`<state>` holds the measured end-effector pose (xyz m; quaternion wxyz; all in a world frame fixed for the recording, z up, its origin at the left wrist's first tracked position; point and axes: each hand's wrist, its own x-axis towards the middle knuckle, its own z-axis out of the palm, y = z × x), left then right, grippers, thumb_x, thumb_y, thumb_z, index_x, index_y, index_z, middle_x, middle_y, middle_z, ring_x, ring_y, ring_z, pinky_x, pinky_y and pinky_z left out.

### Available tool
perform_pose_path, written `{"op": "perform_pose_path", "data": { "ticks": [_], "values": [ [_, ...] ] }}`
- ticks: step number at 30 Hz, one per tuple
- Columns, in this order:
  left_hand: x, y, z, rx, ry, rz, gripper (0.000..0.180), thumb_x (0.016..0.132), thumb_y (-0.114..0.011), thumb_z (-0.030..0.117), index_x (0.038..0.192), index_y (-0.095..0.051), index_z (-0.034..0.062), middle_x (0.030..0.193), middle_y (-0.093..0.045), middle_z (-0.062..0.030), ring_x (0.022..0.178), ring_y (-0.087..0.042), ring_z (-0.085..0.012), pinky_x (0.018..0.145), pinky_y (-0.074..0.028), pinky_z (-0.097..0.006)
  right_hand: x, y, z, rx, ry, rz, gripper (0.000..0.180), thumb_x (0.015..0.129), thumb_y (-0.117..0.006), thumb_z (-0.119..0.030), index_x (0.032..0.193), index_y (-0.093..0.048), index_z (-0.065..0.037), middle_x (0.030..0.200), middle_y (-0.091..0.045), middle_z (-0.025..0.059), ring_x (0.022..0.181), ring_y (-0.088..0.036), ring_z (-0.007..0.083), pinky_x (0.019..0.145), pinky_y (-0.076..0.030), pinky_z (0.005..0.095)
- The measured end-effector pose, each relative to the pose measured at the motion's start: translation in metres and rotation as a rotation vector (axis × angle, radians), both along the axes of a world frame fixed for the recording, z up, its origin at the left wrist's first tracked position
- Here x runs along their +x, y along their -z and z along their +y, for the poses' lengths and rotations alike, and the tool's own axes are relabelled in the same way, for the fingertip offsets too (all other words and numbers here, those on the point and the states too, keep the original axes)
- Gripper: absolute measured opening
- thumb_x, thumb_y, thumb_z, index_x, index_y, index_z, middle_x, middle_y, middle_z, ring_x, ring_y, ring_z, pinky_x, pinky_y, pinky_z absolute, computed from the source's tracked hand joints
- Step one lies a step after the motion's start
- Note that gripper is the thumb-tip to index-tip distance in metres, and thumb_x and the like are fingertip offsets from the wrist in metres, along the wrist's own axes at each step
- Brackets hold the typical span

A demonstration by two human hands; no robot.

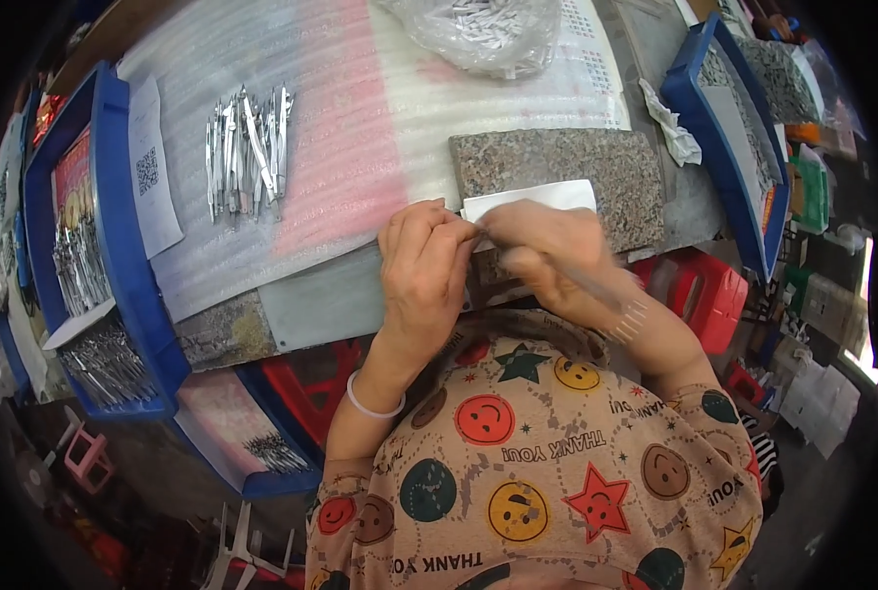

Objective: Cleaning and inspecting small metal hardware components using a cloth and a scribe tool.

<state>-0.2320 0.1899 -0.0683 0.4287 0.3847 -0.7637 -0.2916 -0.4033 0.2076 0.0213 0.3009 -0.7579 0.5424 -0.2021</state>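
Note:
Both my hands meet at the table's front edge, beside a folded white sheet [542, 195] on a speckled granite slab [616, 177]. My left hand [422, 261] is closed, its fingertips pinching something small that they mostly hide. My right hand [554, 254] is smeared by motion, its fingers curled close to the left fingertips. From its grip a thin, greyish, rod-shaped tool [596, 287] runs back over the wrist, too blurred to name. Left of the hands, a bunch of slim silvery metal tools [247, 152] lies on the foam-covered tabletop [341, 128].
A blue tray [115, 236] with many metal tools stands at the left, and another blue bin [282, 482] sits below it. A clear plastic bag [483, 34] of metal pieces lies at the back. On the right are a blue tray [724, 147], crumpled paper [671, 126] and a red stool [709, 295].

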Motion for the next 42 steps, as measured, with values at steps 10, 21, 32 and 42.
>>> {"op": "perform_pose_path", "data": {
  "ticks": [10,21,32,42],
  "values": [
    [0.003,-0.001,0.0,0.05,-0.011,0.032,0.015,0.077,-0.068,-0.003,0.089,-0.064,0.0028,0.088,-0.059,-0.0112,0.089,-0.058,-0.0291,0.079,-0.043,-0.038,-0.004,0.011,0.005,0.038,0.273,-0.327,0.026,0.1,-0.049,-0.02,0.099,-0.063,0.001,0.081,-0.062,0.0132,0.067,-0.059,0.0208,0.062,-0.047,0.0312],
    [0.0,-0.001,-0.002,0.046,-0.011,0.016,0.013,0.077,-0.069,-0.002,0.088,-0.064,0.0028,0.088,-0.06,-0.0106,0.089,-0.058,-0.0283,0.079,-0.042,-0.037,-0.013,-0.007,0.01,-0.142,0.31,-0.426,0.032,0.101,-0.041,-0.02,0.102,-0.063,0.003,0.098,-0.067,0.014,0.059,-0.057,0.0106,0.054,-0.047,0.0224],
    [0.004,0.003,0.003,0.042,-0.008,0.0,0.013,0.077,-0.068,-0.003,0.089,-0.064,0.0027,0.088,-0.06,-0.0108,0.092,-0.059,-0.0296,0.082,-0.043,-0.038,-0.001,-0.017,0.02,-0.255,0.206,-0.368,0.022,0.094,-0.047,-0.016,0.097,-0.061,0.001,0.1,-0.066,0.0182,0.067,-0.065,0.0233,0.059,-0.052,0.0306],
    [0.002,-0.003,-0.002,0.049,-0.01,0.008,0.013,0.077,-0.068,-0.003,0.088,-0.064,0.0027,0.087,-0.06,-0.0112,0.09,-0.059,-0.0287,0.081,-0.043,-0.036,-0.014,-0.017,0.018,-0.086,0.392,-0.425,0.026,0.098,-0.05,-0.02,0.103,-0.064,0.001,0.098,-0.068,0.0164,0.075,-0.066,0.0201,0.059,-0.053,0.0272]
  ]
}}
